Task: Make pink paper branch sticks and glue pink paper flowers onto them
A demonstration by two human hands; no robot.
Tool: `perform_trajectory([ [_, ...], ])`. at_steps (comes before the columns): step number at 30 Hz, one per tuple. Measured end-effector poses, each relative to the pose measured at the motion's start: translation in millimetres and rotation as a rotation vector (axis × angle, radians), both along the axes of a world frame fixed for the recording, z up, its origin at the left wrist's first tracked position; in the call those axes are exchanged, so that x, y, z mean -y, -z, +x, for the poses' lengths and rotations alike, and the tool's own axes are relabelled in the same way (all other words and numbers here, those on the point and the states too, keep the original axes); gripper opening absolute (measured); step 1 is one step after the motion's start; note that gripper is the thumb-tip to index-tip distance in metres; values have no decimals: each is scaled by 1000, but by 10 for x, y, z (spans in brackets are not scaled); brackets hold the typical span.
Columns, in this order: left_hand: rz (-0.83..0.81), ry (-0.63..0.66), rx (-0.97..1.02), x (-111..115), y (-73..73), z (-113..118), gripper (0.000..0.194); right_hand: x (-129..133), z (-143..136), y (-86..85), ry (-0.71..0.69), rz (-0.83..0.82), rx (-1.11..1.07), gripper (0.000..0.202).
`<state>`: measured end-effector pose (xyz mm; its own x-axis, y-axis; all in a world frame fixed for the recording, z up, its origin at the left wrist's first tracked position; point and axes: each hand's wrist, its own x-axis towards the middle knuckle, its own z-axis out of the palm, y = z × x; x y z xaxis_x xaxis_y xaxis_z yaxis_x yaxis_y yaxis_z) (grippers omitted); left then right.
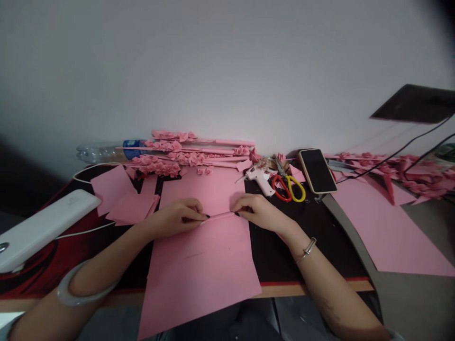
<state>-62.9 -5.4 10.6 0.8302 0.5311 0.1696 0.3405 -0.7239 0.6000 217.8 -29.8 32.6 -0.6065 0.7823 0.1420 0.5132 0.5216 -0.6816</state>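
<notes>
Between my two hands runs a thin pink paper roll (220,216), lying slantwise over large pink sheets (201,274). My left hand (179,217) pinches its left end between thumb and fingers. The right end is pinched by my right hand (258,211), fingertips bent down on it. The sheets reach from the back of the table over its front edge. A faint dark line shows on the upper sheet below the roll.
Pink paper flowers (170,156) and a plastic bottle (106,152) lie along the wall. Right of them are a glue gun (261,180), scissors (288,185) and a phone (317,171). Small pink squares (131,208) and a white device (46,227) are at left.
</notes>
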Motion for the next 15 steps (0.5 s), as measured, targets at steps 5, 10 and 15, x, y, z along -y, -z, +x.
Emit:
perform_trajectory([
  [5,19,-2,-29,13,-3,19,23,23,2,7,19,11,0,22],
  [10,78,-33,-97,58,-27,46,21,92,-51,26,69,62,-15,22],
  [15,105,-83,-117,94,-72,74,20,75,116,39,407,274,-47,22],
])
